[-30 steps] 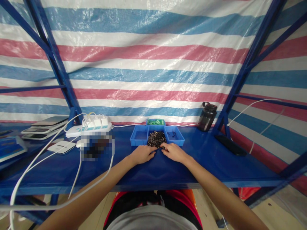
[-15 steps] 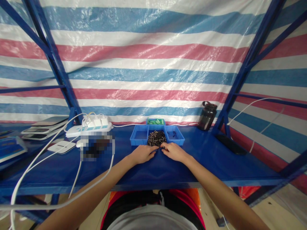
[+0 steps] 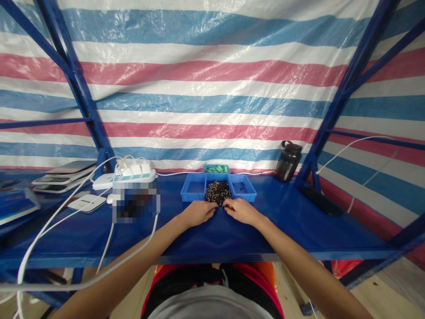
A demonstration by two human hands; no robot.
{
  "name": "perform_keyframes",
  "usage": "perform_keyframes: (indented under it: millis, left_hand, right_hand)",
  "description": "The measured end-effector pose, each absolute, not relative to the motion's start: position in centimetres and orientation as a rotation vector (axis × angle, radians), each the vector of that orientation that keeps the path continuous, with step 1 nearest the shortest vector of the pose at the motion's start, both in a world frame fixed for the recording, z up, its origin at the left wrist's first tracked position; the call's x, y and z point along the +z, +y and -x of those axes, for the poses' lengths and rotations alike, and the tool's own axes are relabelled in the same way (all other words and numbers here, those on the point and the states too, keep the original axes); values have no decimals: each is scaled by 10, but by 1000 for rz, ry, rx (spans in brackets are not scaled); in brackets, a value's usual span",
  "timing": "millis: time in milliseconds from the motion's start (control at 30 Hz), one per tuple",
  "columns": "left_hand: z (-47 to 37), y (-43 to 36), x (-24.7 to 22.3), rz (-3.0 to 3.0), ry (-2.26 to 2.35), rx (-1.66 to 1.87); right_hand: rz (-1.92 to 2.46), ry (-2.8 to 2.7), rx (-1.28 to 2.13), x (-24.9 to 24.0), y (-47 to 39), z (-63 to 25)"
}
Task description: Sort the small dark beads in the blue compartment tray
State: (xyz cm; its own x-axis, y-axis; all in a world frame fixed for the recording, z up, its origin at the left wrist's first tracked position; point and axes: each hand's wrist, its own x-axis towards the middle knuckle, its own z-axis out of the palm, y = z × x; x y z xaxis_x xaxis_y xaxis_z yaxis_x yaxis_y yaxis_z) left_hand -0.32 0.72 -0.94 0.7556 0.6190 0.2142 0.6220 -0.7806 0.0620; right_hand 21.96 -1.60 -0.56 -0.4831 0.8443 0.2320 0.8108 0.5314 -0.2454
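Observation:
A heap of small dark and brassy parts lies in front of and partly within the middle of several blue bins. My left hand rests at the heap's front left edge, its fingers drawn together around something too small to make out. Facing it, my right hand has thumb and forefinger pinched at the front right edge, with a tiny dark thing between them. The left blue bin looks bare inside. A few small dark pieces lie in the right blue bin. Green pieces fill the back bin.
A dark bottle stands at the back right, near a black flat object. On the left are a white power strip with plugs, looping white cables, a white flat box and stacked devices. A blue frame rises on both sides.
The view has shifted slightly. Both hands stay at the heap's front edge, with only small finger movements and a slightly wider gap between the fingertips.

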Motion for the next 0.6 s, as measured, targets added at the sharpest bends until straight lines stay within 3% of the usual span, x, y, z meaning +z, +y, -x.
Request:
perform_keyframes:
  millis: [600]
  left_hand:
    - [2,9,-10,2885,-1149,-328]
  right_hand:
    - [1460,-2477,91,-8,-19,-203]
